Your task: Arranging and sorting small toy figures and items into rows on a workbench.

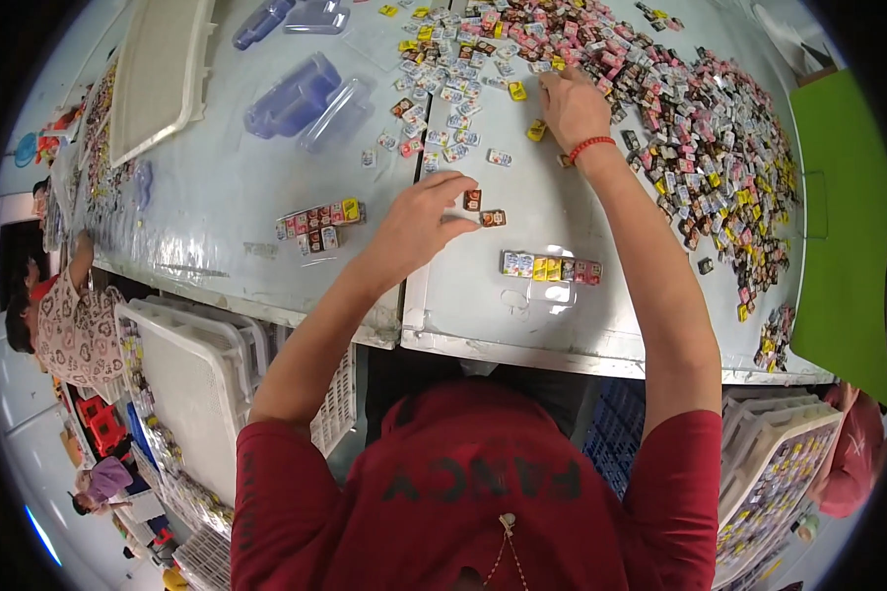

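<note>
My left hand (422, 219) is over the table near its middle seam, thumb and fingers apart. Between their tips lies a small brown packet (472, 200), and another brown packet (493, 218) is beside the thumb. My right hand (574, 110) reaches to the near edge of a big heap of small packets (650, 84). Its fingers are bent together and point down; what they hold, if anything, is hidden. Yellow packets (535, 129) lie next to it. Close to me, a clear tray (560, 300) holds a row of white, yellow and pink packets.
Left of my left hand, a second group of packets (317, 225) sits in clear plastic. Empty clear trays (294, 97) lie farther off, near a white crate (163, 74). A green panel (848, 227) stands at right. Stacked crates (192, 364) are below the table; other people work at both sides.
</note>
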The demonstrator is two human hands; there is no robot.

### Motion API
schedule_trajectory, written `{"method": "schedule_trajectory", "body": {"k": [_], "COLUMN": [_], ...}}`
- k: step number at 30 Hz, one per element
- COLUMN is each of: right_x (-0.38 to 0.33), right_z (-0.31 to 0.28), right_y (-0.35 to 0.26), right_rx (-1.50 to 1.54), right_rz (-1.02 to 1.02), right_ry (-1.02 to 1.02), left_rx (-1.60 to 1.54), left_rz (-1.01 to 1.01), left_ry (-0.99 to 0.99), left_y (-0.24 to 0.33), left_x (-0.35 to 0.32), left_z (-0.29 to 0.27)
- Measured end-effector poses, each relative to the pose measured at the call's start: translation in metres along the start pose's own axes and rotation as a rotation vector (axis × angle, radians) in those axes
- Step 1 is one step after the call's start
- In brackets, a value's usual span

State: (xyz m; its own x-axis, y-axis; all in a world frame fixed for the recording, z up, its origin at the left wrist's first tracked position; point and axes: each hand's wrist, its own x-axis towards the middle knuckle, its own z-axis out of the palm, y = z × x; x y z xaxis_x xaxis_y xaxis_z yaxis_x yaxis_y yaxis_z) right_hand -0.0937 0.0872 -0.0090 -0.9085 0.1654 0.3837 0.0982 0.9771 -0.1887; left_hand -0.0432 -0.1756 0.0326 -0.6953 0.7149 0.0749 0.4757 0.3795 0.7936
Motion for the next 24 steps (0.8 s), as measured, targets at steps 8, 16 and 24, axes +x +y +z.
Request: {"method": "schedule_trajectory", "body": {"k": [8, 16, 24], "right_x": [-0.040, -0.104, -0.112], "right_z": [-0.022, -0.077, -0.072], "right_y": [0.014, -0.005, 0.000], "right_rx": [0.268, 0.511, 0.346], "right_rz": [-0.257, -0.293, -0.268], "right_ry": [0.109, -0.171, -0.098], "left_rx": [0.203, 0.158, 0.158], "left_rz": [0.229, 0.194, 0.296], "left_ry": [-0.004, -0.073, -0.058], "left_y": [-0.009, -0.007, -0.008], "left_x": [-0.003, -0.003, 0.006], "left_z": [0.005, 0.006, 0.017]}}
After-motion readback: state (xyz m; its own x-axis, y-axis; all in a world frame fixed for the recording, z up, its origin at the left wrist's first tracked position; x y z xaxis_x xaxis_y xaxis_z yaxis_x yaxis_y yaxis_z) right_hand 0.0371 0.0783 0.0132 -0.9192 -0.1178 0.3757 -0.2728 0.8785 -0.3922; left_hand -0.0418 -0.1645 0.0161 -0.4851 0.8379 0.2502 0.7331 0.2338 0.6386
